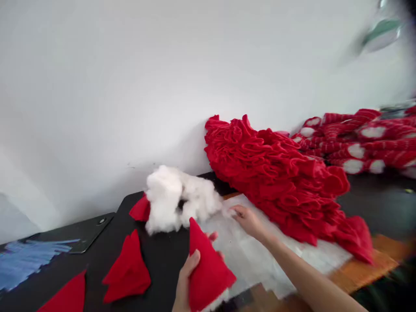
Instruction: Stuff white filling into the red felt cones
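Note:
My left hand (186, 281) grips a red felt cone (208, 268), point up, near the table's front edge; white stuffing shows at the cone's lower rim. My right hand (248, 221) reaches to the edge of a pile of white stuffing (178, 197), its fingers pinched on wisps of the fluff over a clear plastic sheet (250, 255). Just right of that hand rises a big heap of red felt pieces (276, 173).
More red cones (128, 268) lie on the black table (162, 255), one at the front left (66, 297) and one behind the stuffing (140, 209). Red-and-white striped items (360, 143) pile up at the back right. A phone (87, 232) and blue material (26, 258) lie at left. A white wall stands close behind.

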`<state>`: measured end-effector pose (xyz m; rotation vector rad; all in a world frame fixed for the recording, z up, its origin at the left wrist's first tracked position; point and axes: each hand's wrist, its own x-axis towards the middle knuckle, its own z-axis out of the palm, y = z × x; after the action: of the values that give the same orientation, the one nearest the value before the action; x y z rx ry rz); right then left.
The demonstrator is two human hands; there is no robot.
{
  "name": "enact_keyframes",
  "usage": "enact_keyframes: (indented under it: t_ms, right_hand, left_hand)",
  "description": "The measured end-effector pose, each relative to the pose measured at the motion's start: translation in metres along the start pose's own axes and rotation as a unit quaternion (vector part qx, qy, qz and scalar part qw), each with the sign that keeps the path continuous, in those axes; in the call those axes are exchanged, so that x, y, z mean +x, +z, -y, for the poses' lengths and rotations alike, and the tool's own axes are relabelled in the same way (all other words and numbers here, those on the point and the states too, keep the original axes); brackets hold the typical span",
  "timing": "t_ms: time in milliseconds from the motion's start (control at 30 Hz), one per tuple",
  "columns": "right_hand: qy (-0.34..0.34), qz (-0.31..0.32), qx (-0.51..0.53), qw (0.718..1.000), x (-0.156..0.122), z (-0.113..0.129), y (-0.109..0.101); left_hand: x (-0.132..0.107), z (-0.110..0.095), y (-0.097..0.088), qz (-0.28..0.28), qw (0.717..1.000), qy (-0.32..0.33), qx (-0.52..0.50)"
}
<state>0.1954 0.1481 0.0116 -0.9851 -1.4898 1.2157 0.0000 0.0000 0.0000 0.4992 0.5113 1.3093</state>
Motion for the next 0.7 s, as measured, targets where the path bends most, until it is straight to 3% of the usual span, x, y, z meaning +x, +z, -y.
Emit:
enact_keyframes:
  t_ms: [100, 200, 300, 367, 433, 500, 567, 633, 700]
  right_hand:
    - [0.012, 0.038, 0.010, 0.999, -0.015, 0.006, 0.007]
    - [0.004, 0.025, 0.037, 0.999, -0.020, 0.009, 0.018]
    - [-0.020, -0.054, 0.068, 0.996, -0.011, 0.012, 0.021]
    - [-0.043, -0.137, 0.097, 0.985, -0.003, 0.017, 0.011]
    - [-0.069, -0.212, 0.128, 0.966, -0.004, 0.026, -0.006]
    - [-0.086, -0.247, 0.146, 0.954, -0.021, 0.035, -0.020]
    - [-0.101, -0.224, 0.108, 0.963, -0.054, 0.040, -0.024]
    - [-0.164, -0.131, -0.036, 0.977, -0.092, 0.040, -0.013]
    - [-0.249, -0.093, -0.131, 0.955, -0.122, 0.036, 0.011]
  left_hand:
    - [0.033, 0.008, 0.020, 0.023, 0.998, -0.022, 0.049]
    - [0.060, 0.021, 0.037, 0.001, 0.993, -0.017, 0.115]
    - [0.076, 0.033, 0.045, -0.056, 0.984, 0.017, 0.169]
    - [0.079, 0.034, 0.044, -0.085, 0.980, 0.029, 0.179]
    - [0.075, 0.028, 0.041, -0.118, 0.982, 0.034, 0.143]
    - [0.066, 0.016, 0.039, -0.163, 0.984, 0.032, 0.062]
    - [0.054, 0.004, 0.040, -0.199, 0.979, 0.031, -0.034]
    - [0.042, -0.004, 0.043, -0.213, 0.971, 0.038, -0.100]
    - [0.032, -0.005, 0.046, -0.220, 0.966, 0.053, -0.128]
